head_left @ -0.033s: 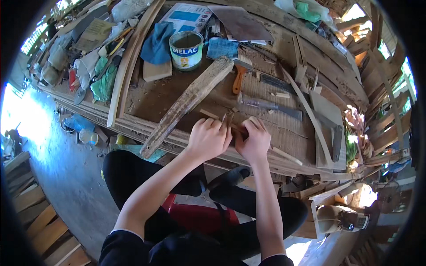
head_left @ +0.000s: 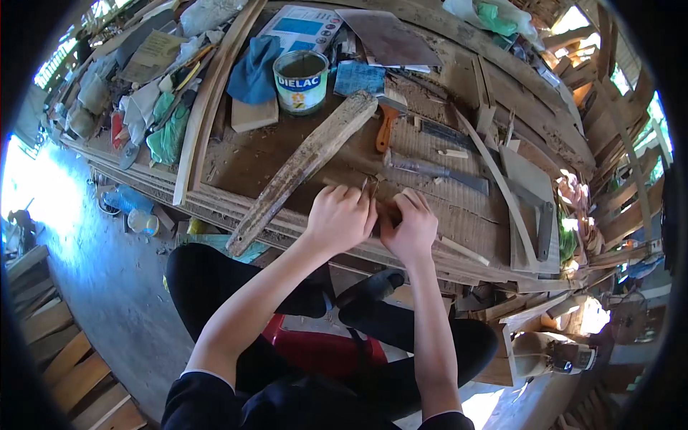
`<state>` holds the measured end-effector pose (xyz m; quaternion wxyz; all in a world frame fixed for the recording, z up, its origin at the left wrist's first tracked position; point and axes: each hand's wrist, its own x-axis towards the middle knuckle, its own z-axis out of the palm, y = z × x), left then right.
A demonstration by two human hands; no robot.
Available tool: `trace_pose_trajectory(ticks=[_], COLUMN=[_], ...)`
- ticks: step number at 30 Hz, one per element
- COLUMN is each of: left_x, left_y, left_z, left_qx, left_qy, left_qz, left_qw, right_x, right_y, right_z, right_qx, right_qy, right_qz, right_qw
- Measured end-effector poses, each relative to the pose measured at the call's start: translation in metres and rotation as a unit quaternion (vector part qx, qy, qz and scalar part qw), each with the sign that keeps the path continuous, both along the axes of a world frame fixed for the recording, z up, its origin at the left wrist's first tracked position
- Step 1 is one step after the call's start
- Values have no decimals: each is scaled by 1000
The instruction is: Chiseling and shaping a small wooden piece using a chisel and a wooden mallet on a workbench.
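Observation:
Both of my hands are closed, close together over the near edge of the wooden workbench [head_left: 233,166]. From the fingers of my left hand [head_left: 341,221] a small, thin, pointed piece [head_left: 370,188] sticks up; its kind is unclear. My right hand [head_left: 411,227] is beside it, fingers curled down around something dark and narrow that I cannot make out. To the right of that hand lies a thin pale wooden strip [head_left: 464,251]. Beyond the hands rest a knife [head_left: 438,172] with a wide blade and an orange-handled tool [head_left: 387,129].
A thick, rough wooden bar [head_left: 304,172] lies slantwise left of my hands, its near end past the bench edge. Behind it stand an open tin can [head_left: 301,82] and a blue cloth [head_left: 254,70]. A metal square [head_left: 542,229] and long wood strips lie at right.
My left hand has shifted very slightly to the right, toward my right hand. The right hand and the things on the bench look unmoved.

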<state>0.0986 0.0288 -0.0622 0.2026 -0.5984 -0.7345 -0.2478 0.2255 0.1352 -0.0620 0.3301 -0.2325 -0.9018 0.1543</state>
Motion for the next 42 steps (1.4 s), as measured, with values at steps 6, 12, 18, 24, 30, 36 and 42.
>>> trace_pose_trajectory(ticks=[6, 12, 18, 24, 30, 36, 42], left_x=[3, -13, -2, -2, -10, -3, -13], left_y=[-6, 10, -3, -5, 5, -14, 5], left_z=[-9, 6, 3, -1, -1, -11, -3], left_qx=[-55, -117, -84, -64, -60, 12, -19], left_qy=[41, 43, 62, 46, 58, 51, 57], left_qz=[3, -25, -18, -25, -20, -45, -8], left_qw=[998, 992, 994, 997, 996, 998, 998], right_x=[2, -3, 2, 4, -2, 0, 2], right_y=[0, -6, -3, 0, -3, -1, -1], right_z=[-1, 1, 1, -2, -2, 2, 1], right_qx=[0, 6, -4, -5, 3, 2, 3], right_qy=[4, 23, 25, 11, 10, 27, 15], right_qz=[-4, 7, 8, 12, 11, 10, 9], right_qw=[1000, 1000, 1000, 1000, 1000, 1000, 1000])
